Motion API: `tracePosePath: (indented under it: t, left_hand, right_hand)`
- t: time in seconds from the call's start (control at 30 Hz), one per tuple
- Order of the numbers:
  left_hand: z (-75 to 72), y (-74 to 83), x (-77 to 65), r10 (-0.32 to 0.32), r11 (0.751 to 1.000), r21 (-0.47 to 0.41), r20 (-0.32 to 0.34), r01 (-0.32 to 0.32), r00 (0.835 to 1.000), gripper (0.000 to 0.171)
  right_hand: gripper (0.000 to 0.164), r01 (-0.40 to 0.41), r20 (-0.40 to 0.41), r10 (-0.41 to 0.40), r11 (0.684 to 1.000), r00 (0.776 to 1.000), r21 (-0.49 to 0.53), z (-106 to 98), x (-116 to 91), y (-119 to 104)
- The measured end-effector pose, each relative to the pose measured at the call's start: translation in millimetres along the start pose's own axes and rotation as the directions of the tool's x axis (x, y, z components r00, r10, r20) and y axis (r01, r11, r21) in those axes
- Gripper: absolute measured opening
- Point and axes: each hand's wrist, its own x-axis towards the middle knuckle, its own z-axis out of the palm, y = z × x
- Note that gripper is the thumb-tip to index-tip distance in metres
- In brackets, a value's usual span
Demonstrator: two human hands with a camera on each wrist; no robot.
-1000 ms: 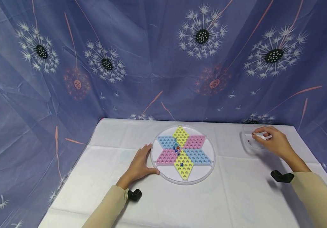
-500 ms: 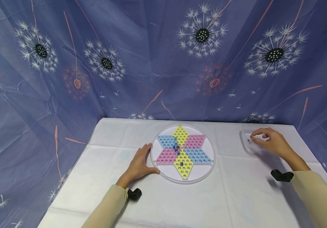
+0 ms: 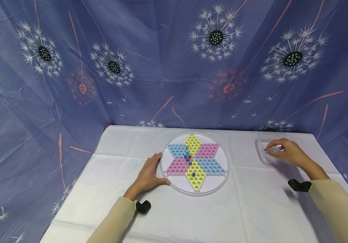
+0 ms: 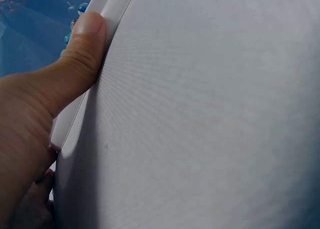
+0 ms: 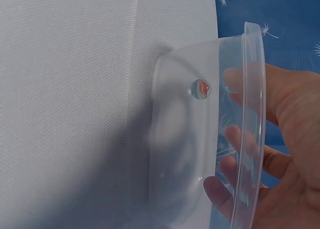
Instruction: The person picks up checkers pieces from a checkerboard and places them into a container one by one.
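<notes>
My left hand (image 3: pixel 147 173) rests at the left rim of a round Chinese checkers board (image 3: pixel 210 189), thumb and fingers spread along its edge. In the left wrist view the thumb (image 4: pixel 82 49) lies on that rim. Several glass marbles (image 3: pixel 189 157) sit near the board's middle, and a dark blue marble (image 3: pixel 193 174) lies in the near yellow point. Over at the right, my right hand (image 3: pixel 287 152) reaches into a clear plastic box (image 5: pixel 252 129), thumb and index finger pinching a clear marble (image 5: pixel 230 87). Beside them, a marble with a red swirl (image 5: pixel 201 89) lies in the box.
A white cloth (image 3: pixel 253 202) covers the table. Behind it and along the left hang blue curtains (image 3: pixel 168 50) with a dandelion print. Black wrist cameras (image 3: pixel 299 185) sit at both sleeves.
The right hand's fingertips have moved down and slightly left within the box, close to the red-swirl marble. The left hand and the board have stayed put.
</notes>
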Motion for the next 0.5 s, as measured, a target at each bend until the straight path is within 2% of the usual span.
tracePosePath:
  t: [0.33,0.5]
  left_hand:
    - [-0.2,-0.1,0.3,0.005,1.000,0.007,0.002,-0.005,1.000,0.127]
    - [-0.3,-0.6,0.7,0.009,1.000,0.016,0.005,-0.009,1.000,0.128]
  right_hand:
    - [0.018,-0.004,0.008,0.004,1.000,1.000,-0.010,-1.1,0.8,0.2]
    - [0.027,-0.022,0.017,0.022,1.000,1.000,0.003,-1.5,0.2,-0.1]
